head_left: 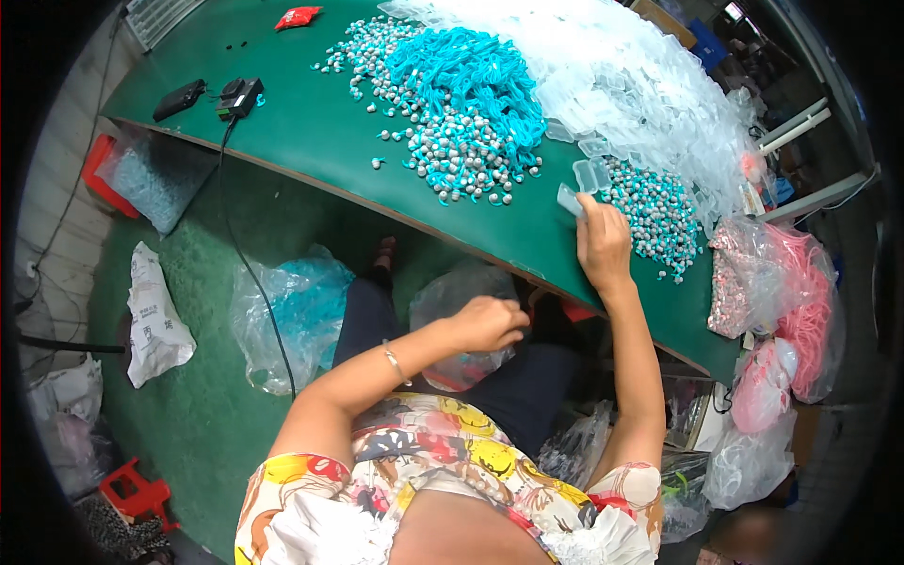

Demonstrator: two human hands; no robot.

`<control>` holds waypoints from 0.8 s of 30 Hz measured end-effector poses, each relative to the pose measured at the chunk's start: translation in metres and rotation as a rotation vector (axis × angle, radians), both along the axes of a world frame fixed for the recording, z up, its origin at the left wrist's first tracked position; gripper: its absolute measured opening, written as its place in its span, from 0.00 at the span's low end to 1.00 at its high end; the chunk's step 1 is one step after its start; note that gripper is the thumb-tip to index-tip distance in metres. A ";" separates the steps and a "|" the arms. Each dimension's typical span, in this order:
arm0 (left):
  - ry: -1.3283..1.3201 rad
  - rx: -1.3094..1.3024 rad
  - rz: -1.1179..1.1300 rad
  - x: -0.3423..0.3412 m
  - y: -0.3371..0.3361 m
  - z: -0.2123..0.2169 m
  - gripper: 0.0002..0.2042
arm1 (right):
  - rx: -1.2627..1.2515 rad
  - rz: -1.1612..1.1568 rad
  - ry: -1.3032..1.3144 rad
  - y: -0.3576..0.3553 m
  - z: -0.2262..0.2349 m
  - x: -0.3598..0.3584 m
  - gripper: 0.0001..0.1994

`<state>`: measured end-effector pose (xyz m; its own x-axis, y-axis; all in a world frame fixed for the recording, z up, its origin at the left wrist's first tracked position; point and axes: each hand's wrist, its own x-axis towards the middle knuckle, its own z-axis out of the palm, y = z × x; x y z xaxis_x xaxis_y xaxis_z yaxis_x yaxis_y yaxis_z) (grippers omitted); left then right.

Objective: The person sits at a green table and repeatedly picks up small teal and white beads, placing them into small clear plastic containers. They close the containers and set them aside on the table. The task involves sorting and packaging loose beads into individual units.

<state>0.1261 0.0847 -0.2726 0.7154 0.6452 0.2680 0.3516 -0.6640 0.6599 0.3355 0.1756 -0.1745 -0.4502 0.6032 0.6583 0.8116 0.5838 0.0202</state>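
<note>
My right hand (604, 240) is at the table's front edge, thumb and fingers closed on a small clear plastic box (591, 176) whose lid stands open. Beside it lies a pile of small silver-and-turquoise pieces (654, 212). My left hand (488, 325) is curled over my lap, above a clear plastic bag (461, 297); what its fingers hold, if anything, is hidden. Farther left on the table spreads another heap of silver-and-turquoise pieces (461, 151), against a bundle of turquoise cords (471, 71). Behind the box rises a big mound of clear plastic boxes (631, 85).
The green table (301, 122) slants across the view. A black device (239, 98) with a cable and a black case (179, 99) lie at its left. Bags of pink cords (800, 311) crowd the right end. On the floor are a turquoise-filled bag (301, 311) and a red stool (138, 492).
</note>
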 end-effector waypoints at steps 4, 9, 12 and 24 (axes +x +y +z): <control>-0.240 0.309 0.338 -0.033 0.035 0.067 0.06 | -0.107 0.152 0.028 -0.026 -0.002 -0.011 0.15; -0.106 0.489 0.638 -0.039 0.091 0.079 0.07 | -0.265 0.201 0.068 -0.042 -0.001 -0.015 0.13; 0.024 0.570 0.647 -0.028 0.105 0.072 0.05 | -0.258 0.160 0.191 -0.043 -0.004 -0.009 0.12; -0.018 0.667 0.558 -0.026 0.108 0.050 0.05 | -0.588 0.214 0.507 -0.070 0.015 -0.019 0.04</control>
<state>0.0997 0.1924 -0.2228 0.3335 0.6050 0.7230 0.7343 -0.6477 0.2033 0.3162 0.1052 -0.1596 -0.3264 0.8494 0.4147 0.5090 0.5276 -0.6801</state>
